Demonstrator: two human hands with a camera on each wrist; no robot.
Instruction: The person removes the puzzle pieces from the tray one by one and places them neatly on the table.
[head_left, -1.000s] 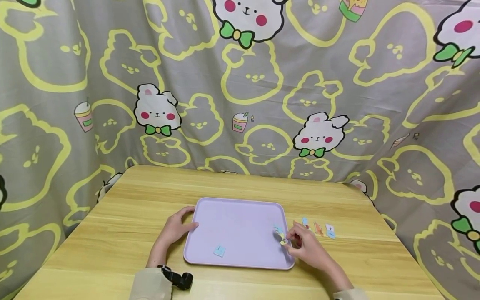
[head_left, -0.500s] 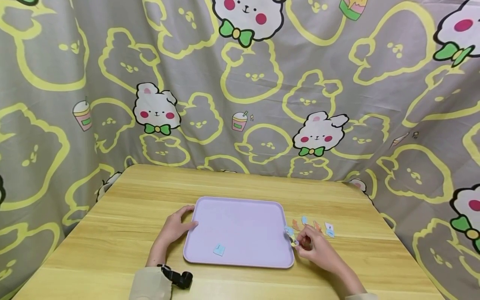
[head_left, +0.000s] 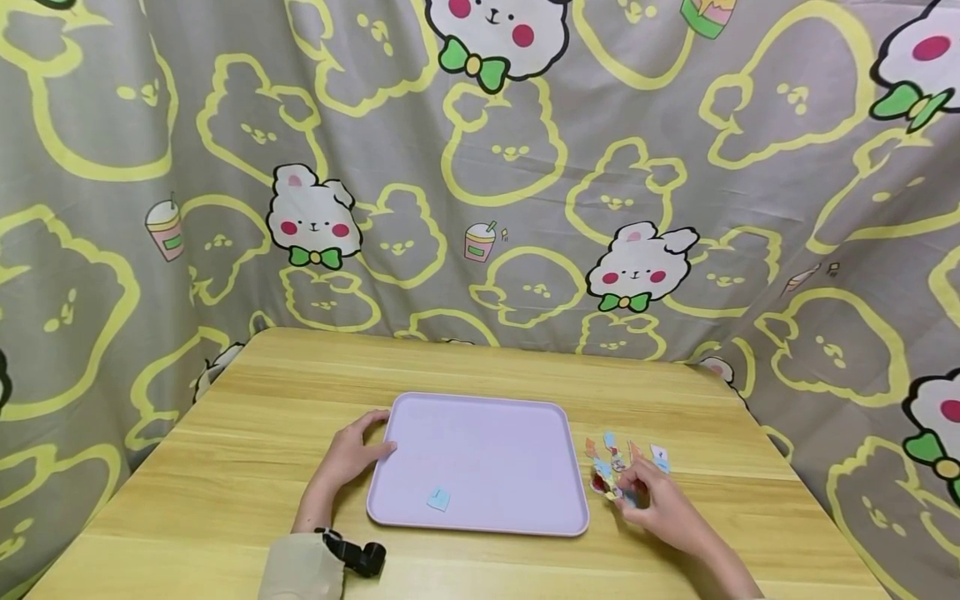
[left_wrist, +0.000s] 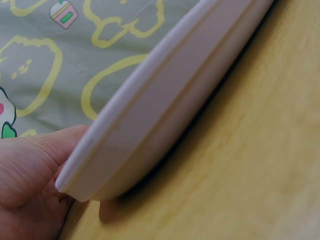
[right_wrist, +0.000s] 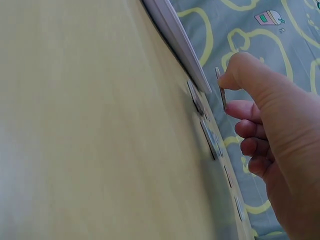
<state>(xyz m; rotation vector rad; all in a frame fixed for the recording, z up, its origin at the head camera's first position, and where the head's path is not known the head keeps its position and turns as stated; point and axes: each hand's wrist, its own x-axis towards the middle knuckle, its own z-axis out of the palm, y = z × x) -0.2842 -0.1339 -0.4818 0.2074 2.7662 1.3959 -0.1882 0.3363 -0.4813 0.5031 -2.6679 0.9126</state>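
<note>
A lilac tray [head_left: 480,417] lies on the table. My left hand [head_left: 356,454] holds its left rim; in the left wrist view the thumb [left_wrist: 67,142] lies over the tray's edge. Just off the tray's right side, my right hand [head_left: 660,504] pinches a flat puzzle piece between thumb and finger. In the right wrist view that puzzle piece [right_wrist: 221,90] shows edge-on, lifted above the table. A light blue puzzle piece [head_left: 438,499] lies inside the tray near its front edge. Close to my right hand are several more pieces, among them a blue one [head_left: 609,438].
The wooden table [head_left: 247,467] carries the tray and pieces. At the right, an orange piece [head_left: 590,447] and a white-and-blue piece [head_left: 659,457] lie flat. A patterned curtain [head_left: 405,208] hangs behind the table. A black device [head_left: 362,560] is strapped to my left wrist.
My right hand has moved right, from over the tray's right edge to the table beside it, with puzzle pieces. The left hand and the tray have stayed put.
</note>
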